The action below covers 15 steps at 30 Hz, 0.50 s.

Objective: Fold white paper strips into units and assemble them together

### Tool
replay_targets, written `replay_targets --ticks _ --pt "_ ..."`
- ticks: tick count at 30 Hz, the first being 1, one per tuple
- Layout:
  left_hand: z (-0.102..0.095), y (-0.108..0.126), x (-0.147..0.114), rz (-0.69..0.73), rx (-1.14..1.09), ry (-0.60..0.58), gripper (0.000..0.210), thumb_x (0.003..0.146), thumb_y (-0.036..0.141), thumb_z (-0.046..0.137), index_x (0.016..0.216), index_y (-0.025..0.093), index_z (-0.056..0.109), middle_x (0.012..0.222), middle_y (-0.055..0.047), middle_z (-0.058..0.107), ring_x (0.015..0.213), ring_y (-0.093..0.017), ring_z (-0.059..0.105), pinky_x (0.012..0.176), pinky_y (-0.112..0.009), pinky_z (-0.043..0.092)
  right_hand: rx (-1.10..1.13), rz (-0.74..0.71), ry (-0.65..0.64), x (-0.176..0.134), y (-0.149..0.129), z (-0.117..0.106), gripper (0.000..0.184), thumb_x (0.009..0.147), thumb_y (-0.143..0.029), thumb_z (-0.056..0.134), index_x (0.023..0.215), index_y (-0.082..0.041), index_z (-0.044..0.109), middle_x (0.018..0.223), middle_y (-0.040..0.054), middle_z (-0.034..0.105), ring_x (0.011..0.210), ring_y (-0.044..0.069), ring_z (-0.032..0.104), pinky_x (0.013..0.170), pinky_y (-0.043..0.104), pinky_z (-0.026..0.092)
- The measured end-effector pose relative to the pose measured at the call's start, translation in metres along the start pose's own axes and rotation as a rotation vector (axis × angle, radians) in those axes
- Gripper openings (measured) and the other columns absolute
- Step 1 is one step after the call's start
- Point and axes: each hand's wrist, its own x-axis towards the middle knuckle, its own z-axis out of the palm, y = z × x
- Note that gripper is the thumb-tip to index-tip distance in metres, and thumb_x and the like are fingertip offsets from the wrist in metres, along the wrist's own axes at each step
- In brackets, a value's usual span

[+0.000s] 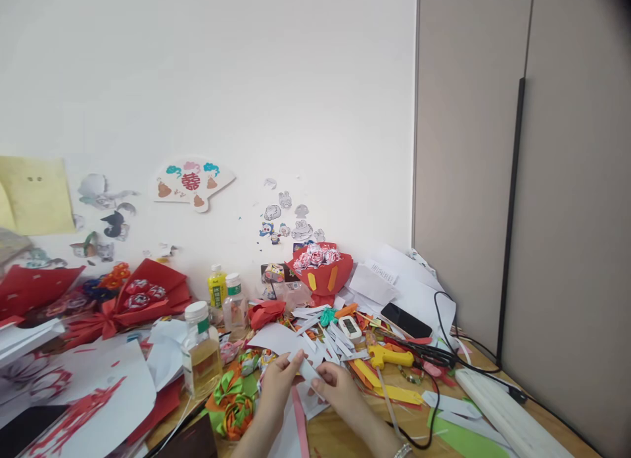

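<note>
Between my two hands is a narrow strip of folded white paper [309, 372], held above the cluttered table. My left hand [279, 379] pinches its upper left end with thumb and fingers. The lower right end is pinched by my right hand [338, 387], fingers curled. Under and around the hands lie white paper sheets [280, 340], a pink paper strip [299, 422] and several cut white strips [335, 343]. Orange and green paper flowers [234, 405] sit just left of my left forearm.
A yellow glue gun [391, 357], black cables [434, 353], a phone [406, 320] and a white timer [350, 327] lie to the right. At left stand bottles, including one with amber liquid [202, 359]. A red paper bouquet [323, 277] stands by the wall; a white bar [507, 412] lies front right.
</note>
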Motion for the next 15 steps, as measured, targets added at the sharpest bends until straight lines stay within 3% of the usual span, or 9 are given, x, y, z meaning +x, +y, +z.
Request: replay_targets --ticks 2,6,9,15 --pt "0.003 -0.002 -0.001 0.052 0.091 -0.014 0.041 0.053 0.054 0.060 0.051 0.012 0.058 0.047 0.000 0.056 0.049 -0.013 0.051 0.047 -0.021 0.040 -0.032 -0.010 -0.009 -0.002 -0.003 -0.001 0.031 0.064 -0.042 0.060 0.064 -0.012 0.053 0.057 -0.0011 0.054 0.051 0.009 0.046 0.048 0.020 0.035" --pt "0.011 -0.008 -0.003 0.087 0.181 -0.055 0.043 0.052 0.056 0.059 0.045 0.014 0.052 0.039 0.004 0.047 0.042 -0.012 0.046 0.041 -0.020 0.032 0.055 0.122 -0.120 -0.005 -0.009 0.000 0.036 0.061 -0.047 0.060 0.061 -0.011 0.055 0.053 0.0000 0.055 0.048 0.010 0.048 0.047 0.021 0.035" --pt "0.013 -0.011 -0.003 0.072 0.145 -0.086 0.043 0.053 0.056 0.058 0.044 0.015 0.048 0.038 0.005 0.044 0.040 -0.011 0.044 0.041 -0.020 0.031 0.117 0.161 -0.129 -0.006 -0.010 0.000 0.039 0.059 -0.049 0.061 0.060 -0.011 0.055 0.048 -0.0003 0.054 0.044 0.010 0.047 0.046 0.021 0.034" --pt "0.012 -0.009 -0.002 -0.013 0.022 -0.282 0.043 0.058 0.057 0.054 0.048 0.015 0.050 0.037 0.004 0.047 0.039 -0.011 0.045 0.042 -0.021 0.033 0.149 0.203 -0.079 -0.005 -0.008 -0.001 0.038 0.060 -0.048 0.062 0.062 -0.011 0.054 0.044 -0.0010 0.053 0.040 0.009 0.046 0.043 0.020 0.032"
